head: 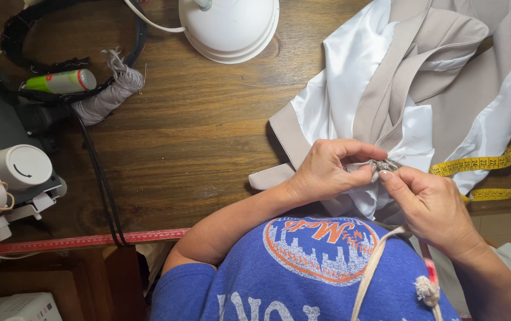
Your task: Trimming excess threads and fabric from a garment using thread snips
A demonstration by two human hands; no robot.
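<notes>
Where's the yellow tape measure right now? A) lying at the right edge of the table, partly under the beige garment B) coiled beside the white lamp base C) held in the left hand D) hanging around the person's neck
A: the yellow tape measure lies along the right edge of the wooden table, running under the beige garment; both hands, left hand and right hand, pinch the fabric instead.

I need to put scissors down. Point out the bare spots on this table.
Bare wooden table lies between the white round lamp base, grey thread bundle and beige, white-lined garment. The left edge is crowded.
</notes>
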